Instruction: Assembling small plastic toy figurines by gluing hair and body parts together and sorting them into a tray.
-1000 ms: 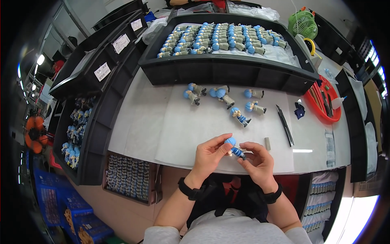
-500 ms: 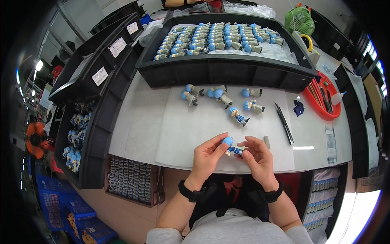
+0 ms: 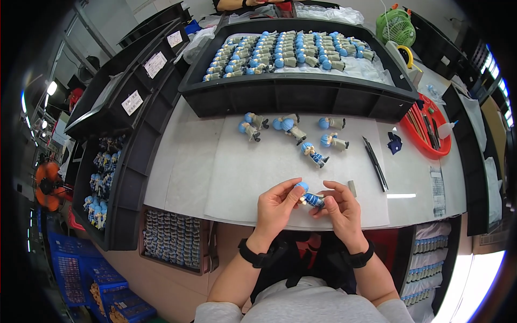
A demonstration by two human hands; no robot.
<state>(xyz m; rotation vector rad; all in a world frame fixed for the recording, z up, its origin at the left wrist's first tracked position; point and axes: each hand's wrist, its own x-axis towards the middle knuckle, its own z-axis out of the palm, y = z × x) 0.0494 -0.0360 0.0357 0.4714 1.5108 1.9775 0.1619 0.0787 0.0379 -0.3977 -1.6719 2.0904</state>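
Note:
Between my two hands, above the near part of the table, is a small figurine with a blue head and a blue striped body. My left hand pinches it at the head with thumb and fingers. At the other end my right hand grips its lower body. Beyond my hands lies another blue-striped figurine. Several blue-headed figurines in grey-beige lie farther off, among them one at the right and one at the left. A small grey block is beside my right hand.
A large black tray filled with rows of figurines stands at the back. Dark pens and a dark blue piece lie at right, near a red tray of tools. Black crates flank the left. A person's arm shows at far top.
The figurine in my hands has turned slightly, showing more of its striped body. My right fingers have shifted a little around its lower end.

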